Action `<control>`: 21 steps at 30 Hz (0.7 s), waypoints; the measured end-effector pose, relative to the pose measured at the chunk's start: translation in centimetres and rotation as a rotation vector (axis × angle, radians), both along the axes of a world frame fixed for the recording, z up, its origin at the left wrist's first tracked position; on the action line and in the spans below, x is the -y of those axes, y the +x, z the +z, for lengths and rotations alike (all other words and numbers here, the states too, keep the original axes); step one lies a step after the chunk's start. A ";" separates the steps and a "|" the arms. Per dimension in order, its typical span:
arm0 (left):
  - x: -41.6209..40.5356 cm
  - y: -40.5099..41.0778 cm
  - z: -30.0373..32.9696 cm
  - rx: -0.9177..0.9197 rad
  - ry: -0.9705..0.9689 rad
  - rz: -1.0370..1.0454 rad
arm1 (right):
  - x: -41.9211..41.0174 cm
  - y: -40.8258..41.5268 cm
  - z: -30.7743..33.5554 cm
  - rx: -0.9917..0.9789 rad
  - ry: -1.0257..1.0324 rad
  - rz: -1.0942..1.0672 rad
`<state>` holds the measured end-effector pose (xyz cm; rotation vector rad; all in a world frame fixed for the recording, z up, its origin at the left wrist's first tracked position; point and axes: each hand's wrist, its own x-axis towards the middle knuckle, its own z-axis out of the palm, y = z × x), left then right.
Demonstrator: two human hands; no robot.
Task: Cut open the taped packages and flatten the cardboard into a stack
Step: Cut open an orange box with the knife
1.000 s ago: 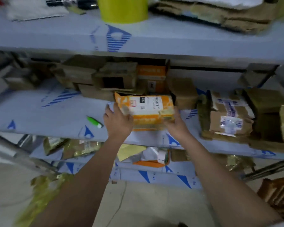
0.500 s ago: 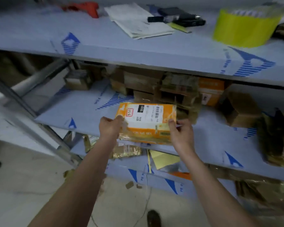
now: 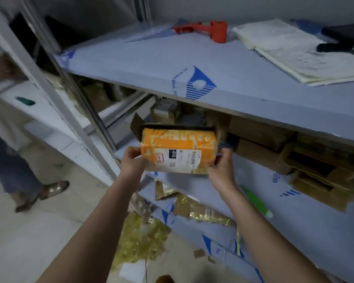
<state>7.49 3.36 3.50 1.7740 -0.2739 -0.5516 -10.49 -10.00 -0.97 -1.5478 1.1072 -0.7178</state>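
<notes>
Two hands present: left hand (image 3: pixel 134 160) grips the left end, right hand (image 3: pixel 220 168) grips the right end of one orange package (image 3: pixel 178 149), held in the air before the middle shelf (image 3: pixel 274 193). Package: orange carton, glossy tape-wrapped, white label facing up, brown flaps open at the far edge. One green marker (image 3: pixel 255 201) lies on that shelf. One red tape dispenser (image 3: pixel 211 30) sits on the top shelf (image 3: pixel 151 58).

Dim, bluish, motion-blurred, wide-angle warped edges

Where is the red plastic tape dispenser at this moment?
In the head view, the red plastic tape dispenser lies at the back of the top shelf, left of the white papers.
</notes>
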 end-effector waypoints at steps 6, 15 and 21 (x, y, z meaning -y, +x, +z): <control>2.5 7.5 -2.1 -0.056 0.013 -0.085 | 0.8 4.8 -0.6 0.022 0.044 -0.064; 6.0 17.7 -1.4 -0.104 -0.066 -0.387 | 0.2 11.6 1.4 0.090 -0.037 -0.301; 8.2 19.9 -1.1 -0.078 -0.083 -0.530 | -1.0 11.1 2.0 -0.088 -0.204 -0.474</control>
